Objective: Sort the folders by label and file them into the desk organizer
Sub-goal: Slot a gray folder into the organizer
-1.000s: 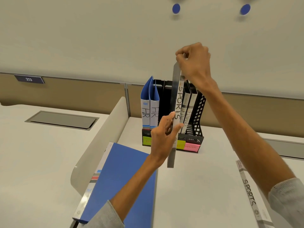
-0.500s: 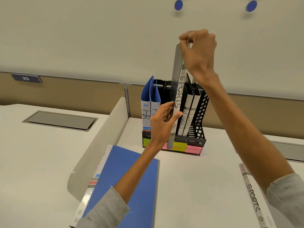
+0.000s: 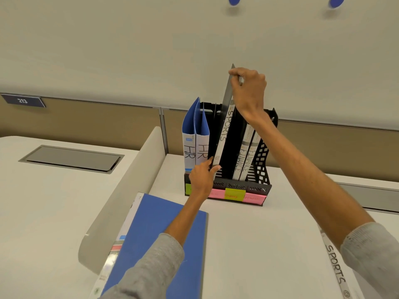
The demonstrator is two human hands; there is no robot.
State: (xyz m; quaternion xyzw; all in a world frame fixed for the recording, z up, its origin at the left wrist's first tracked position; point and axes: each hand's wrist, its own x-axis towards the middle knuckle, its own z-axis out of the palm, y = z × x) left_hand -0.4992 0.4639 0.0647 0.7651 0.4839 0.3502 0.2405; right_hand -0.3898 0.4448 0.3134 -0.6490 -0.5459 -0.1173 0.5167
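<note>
A black desk organizer (image 3: 260,187) stands on the white desk with coloured sticky labels along its front. Two blue HR folders (image 3: 195,134) fill its left slot and two FINANCE folders (image 3: 245,156) its right slot. A grey SPORTS folder (image 3: 224,132) stands tilted in a middle slot. My right hand (image 3: 250,91) grips its top corner, and my left hand (image 3: 203,179) pinches its bottom edge at the organizer's front. Another SPORTS folder (image 3: 336,272) lies flat at the right, partly behind my right sleeve.
A blue folder (image 3: 155,238) lies flat on the desk at the lower left, under my left forearm. A curved white divider (image 3: 121,190) separates this desk from the left desk, which has a grey cable hatch (image 3: 71,158). A partition wall rises behind.
The grey SPORTS folder has gone from in front of the organizer down and back into a middle slot, both hands following it; my left hand has slid down to its bottom edge.
</note>
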